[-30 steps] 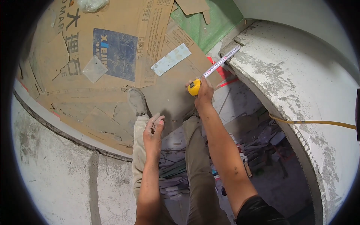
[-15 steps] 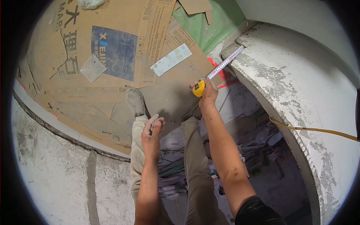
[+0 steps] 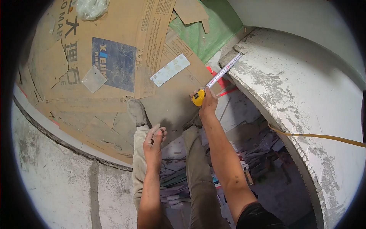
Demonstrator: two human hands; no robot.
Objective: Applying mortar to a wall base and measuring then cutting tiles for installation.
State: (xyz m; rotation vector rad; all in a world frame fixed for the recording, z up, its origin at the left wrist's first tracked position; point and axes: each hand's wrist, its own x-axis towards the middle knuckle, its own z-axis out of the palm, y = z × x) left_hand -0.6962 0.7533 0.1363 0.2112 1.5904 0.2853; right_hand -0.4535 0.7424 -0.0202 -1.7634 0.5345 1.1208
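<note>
Yellow tape measure (image 3: 198, 97) sits gripped in the right hand (image 3: 208, 103), blade (image 3: 224, 71) already pulled out to the pale ledge (image 3: 301, 99), so I'd call it mid-measure, not reeled in yet. Left hand (image 3: 154, 141) hangs loosely half-curled, nothing in it that I can see.

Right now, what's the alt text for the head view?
A person's right hand holds a yellow tape measure, its blade stretched toward a curved pale slab. The left hand is empty and loosely curled, below the left shoe in the picture. Brown cardboard covers much of the floor, with a light blue strip on it.
</note>
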